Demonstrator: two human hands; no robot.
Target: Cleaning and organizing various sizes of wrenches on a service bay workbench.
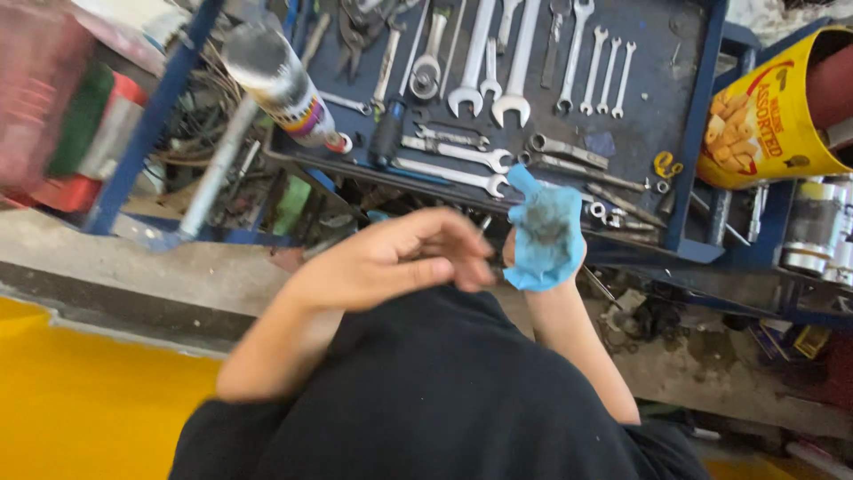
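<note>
Upper left of the frame: spray can (283,86) lying tilted at the edge of the blue tool tray (702,133). Centre: left hand (391,258), fingers curled and bunched toward the right, tips just beside the blue cloth (544,233); whether pinching anything, cannot tell. Right of centre: right hand (533,267) mostly hidden, wrapped in that stained cloth, grip unclear. Above, open-ended wrenches (515,62) in rows. Far right: yellow tin (773,116), tipped sideways.
</note>
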